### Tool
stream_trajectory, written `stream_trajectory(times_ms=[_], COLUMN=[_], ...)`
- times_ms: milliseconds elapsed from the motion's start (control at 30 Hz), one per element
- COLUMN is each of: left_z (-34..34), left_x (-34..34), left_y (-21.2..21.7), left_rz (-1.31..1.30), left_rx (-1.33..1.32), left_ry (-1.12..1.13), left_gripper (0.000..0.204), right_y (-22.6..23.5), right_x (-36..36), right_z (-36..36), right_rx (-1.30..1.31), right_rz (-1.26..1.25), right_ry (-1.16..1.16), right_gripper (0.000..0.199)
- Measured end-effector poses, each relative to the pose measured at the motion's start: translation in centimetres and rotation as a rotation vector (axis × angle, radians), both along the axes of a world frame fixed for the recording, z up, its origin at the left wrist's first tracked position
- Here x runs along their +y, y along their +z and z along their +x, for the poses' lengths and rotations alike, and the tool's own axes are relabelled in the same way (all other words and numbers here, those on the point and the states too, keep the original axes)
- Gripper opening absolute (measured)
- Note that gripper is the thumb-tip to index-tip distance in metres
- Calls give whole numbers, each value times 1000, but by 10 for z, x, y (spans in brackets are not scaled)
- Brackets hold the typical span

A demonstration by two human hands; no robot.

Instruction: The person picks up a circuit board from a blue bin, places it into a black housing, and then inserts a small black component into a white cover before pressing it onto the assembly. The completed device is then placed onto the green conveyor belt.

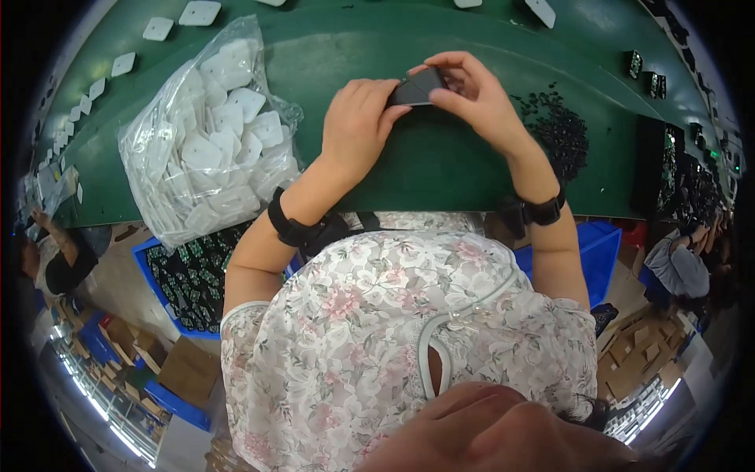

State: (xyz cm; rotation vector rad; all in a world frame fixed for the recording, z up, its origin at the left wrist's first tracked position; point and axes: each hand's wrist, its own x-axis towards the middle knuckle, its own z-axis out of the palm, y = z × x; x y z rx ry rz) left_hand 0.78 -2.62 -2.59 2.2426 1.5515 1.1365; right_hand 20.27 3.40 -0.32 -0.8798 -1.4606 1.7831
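Note:
Both my hands hold a small dark grey plastic housing above the green worktop. My left hand grips its left end, thumb at the near side and fingers over the far side. My right hand pinches the right end between thumb and curled fingers. The inside of the housing is hidden from view. Left of my left hand lies a clear plastic bag full of white rounded square plates. To the right of my right hand, a pile of small black parts is scattered on the worktop.
The green worktop curves across the view. White plates are spaced along its far left. Black units with circuit boards stand at the right. Blue bins sit below the near edge, the left one holding circuit boards. Other people work at both sides.

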Motion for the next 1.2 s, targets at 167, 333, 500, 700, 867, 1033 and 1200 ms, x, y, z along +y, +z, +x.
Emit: stream_trajectory(times_ms=[167, 333, 500, 700, 867, 1033, 1200], left_z=[35, 30, 0, -48, -63, -33, 38], left_x=[8, 7, -9, -42, -67, -87, -109], left_y=[12, 19, 28, 38, 70, 143, 164], left_rz=[-397, -391, -359, -215, -112, 108, 485], left_rx=[-469, -501, -377, -192, -123, -26, -264], left_ry=[-55, -121, -63, 162, 250, -18, 219], left_gripper=[26, 32, 24, 18, 13, 24, 9], right_y=[14, 25, 15, 7, -5, 28, 99], right_x=[-9, 73, 157, 201, 224, 238, 131], right_z=[17, 88, 197, 222, 252, 190, 10], right_rx=[32, -284, -596, -805, -914, -774, -503], right_rz=[34, 493, 422, 301, 338, 730, 1043], right_ry=[-198, -467, -298, -55, -17, -364, 39], right_gripper=[51, 38, 38, 37, 38, 34, 27])
